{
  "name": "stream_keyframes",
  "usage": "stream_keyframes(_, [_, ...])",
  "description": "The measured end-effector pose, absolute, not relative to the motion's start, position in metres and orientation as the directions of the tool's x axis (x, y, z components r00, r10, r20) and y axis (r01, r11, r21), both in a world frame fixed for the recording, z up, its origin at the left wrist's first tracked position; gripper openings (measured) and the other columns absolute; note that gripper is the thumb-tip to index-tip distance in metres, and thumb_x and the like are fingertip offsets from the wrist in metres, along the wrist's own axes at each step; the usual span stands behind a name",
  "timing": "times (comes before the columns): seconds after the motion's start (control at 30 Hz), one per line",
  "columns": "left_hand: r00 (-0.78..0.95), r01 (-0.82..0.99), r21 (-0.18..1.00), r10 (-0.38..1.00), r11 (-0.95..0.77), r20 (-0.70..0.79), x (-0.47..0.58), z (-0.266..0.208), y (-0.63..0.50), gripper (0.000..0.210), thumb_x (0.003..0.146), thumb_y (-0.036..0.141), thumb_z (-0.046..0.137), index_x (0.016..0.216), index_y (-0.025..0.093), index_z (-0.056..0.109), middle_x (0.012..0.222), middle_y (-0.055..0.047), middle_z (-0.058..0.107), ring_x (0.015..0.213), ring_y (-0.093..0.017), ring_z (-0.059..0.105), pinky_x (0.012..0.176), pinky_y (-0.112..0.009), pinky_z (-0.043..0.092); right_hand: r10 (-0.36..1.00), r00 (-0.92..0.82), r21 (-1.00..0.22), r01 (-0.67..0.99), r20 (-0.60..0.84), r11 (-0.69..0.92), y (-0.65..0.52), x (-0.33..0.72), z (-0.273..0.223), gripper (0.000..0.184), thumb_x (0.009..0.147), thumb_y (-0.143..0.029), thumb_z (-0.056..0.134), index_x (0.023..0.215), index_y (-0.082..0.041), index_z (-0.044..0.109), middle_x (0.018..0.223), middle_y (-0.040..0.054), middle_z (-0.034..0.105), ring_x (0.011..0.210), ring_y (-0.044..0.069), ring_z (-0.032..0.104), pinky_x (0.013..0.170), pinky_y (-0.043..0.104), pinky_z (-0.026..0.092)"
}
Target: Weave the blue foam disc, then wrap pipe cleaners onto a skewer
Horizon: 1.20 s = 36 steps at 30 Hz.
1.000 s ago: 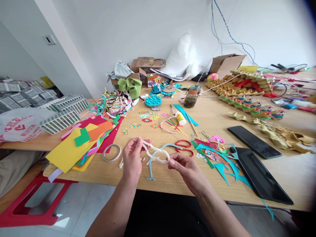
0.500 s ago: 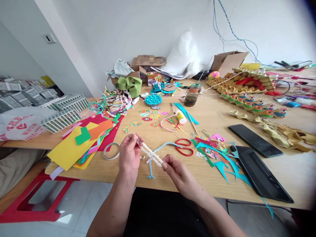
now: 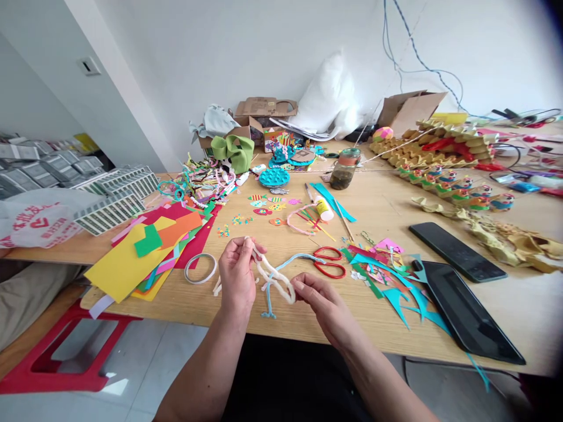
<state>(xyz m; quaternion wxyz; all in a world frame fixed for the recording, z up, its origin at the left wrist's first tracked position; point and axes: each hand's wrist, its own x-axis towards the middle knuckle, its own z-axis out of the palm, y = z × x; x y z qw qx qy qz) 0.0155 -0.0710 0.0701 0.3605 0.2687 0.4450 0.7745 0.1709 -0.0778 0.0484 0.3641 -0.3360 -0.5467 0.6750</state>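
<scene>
Between my hands a white yarn cord (image 3: 266, 272) is stretched in a loop above the table. My left hand (image 3: 237, 269) pinches its upper end between thumb and fingers, and a white tail hangs below that hand. At the loop's rounded lower end, the thumb and fingers of my right hand (image 3: 319, 299) are closed on the yarn. Beneath the loop lies a light blue yarn cord (image 3: 268, 299), which runs across to the red-handled scissors (image 3: 329, 269). A roll of tape (image 3: 200, 268) rests left of my left hand.
Coloured paper sheets (image 3: 118, 258) lie at the left and paper scraps (image 3: 387, 264) at the right. Two black devices, a phone (image 3: 457, 251) and a tablet (image 3: 466, 310), are farther right. Behind are paper fish (image 3: 263, 211), a glue bottle (image 3: 324, 208) and a glass jar (image 3: 345, 170).
The white yarn was drawn straight and narrow; now it has slackened into a wider, rounded loop. A loose white tail now shows beneath my left hand.
</scene>
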Motion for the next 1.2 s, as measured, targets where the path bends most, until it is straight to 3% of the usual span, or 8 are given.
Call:
stream_keyframes(0.23, [-0.648,-0.194,0.904,0.742,-0.382,0.174,0.018,0.070,-0.073,0.016,0.077,0.030,0.063,0.077,0.015,0.059,0.062,-0.002,0.064,0.056,-0.010,0.055,0.061,-0.023,0.043,0.844,-0.523,-0.990,-0.003,-0.121,-0.144,-0.082,0.166,0.053,0.038,0.076,-0.054,0.059,0.070,-0.017,0.054,0.066,0.0009,0.053,0.065,0.014,0.047,0.062,0.026,0.038])
stream_keyframes(0.43, [-0.657,-0.236,0.892,0.739,-0.386,0.146,0.016,0.069,-0.069,0.013,0.076,0.028,0.063,0.074,0.016,0.057,0.063,-0.001,0.064,0.058,-0.010,0.056,0.064,-0.024,0.042,0.854,-0.510,-0.995,0.041,-0.099,-0.090,-0.081,0.165,0.048,0.037,0.076,-0.053,0.059,0.071,-0.018,0.050,0.062,-0.0020,0.047,0.059,0.012,0.041,0.055,0.025,0.032])
stream_keyframes(0.63, [-0.589,-0.434,0.850,0.808,-0.297,-0.019,0.005,0.065,-0.059,0.017,0.065,0.026,0.069,0.069,0.015,0.057,0.057,0.001,0.062,0.056,-0.009,0.057,0.059,-0.021,0.039,0.849,-0.521,-0.928,0.271,0.083,0.257,-0.082,0.168,0.048,0.027,0.087,-0.038,0.049,0.068,-0.020,0.045,0.064,-0.0008,0.046,0.061,0.014,0.042,0.056,0.026,0.031])
stream_keyframes(0.8, [-0.580,-0.481,0.828,0.813,-0.288,-0.054,0.004,0.061,-0.057,0.016,0.062,0.024,0.069,0.067,0.015,0.057,0.054,0.002,0.060,0.054,-0.008,0.055,0.059,-0.020,0.039,0.796,-0.558,-0.825,0.320,0.234,0.466,-0.084,0.165,0.047,0.019,0.089,-0.025,0.044,0.070,-0.021,0.043,0.070,0.0016,0.047,0.065,0.016,0.046,0.060,0.028,0.034])
stream_keyframes(1.0, [-0.492,-0.518,0.823,0.868,-0.232,-0.065,0.005,0.064,-0.063,0.020,0.065,0.028,0.070,0.073,0.014,0.058,0.061,-0.003,0.067,0.060,-0.012,0.062,0.065,-0.025,0.045,0.796,-0.560,-0.815,0.335,0.231,0.472,-0.083,0.170,0.038,0.021,0.091,-0.025,0.041,0.070,-0.021,0.041,0.071,0.0017,0.046,0.066,0.016,0.046,0.063,0.029,0.036])
stream_keyframes(1.2, [-0.417,-0.410,0.869,0.904,-0.279,0.094,0.015,0.080,-0.078,0.016,0.073,0.029,0.067,0.075,0.014,0.061,0.067,-0.005,0.069,0.067,-0.017,0.067,0.070,-0.030,0.049,0.828,-0.542,-0.873,0.323,0.147,0.366,-0.077,0.179,0.036,0.025,0.090,-0.033,0.045,0.069,-0.020,0.045,0.071,0.0011,0.050,0.068,0.015,0.048,0.063,0.028,0.037])
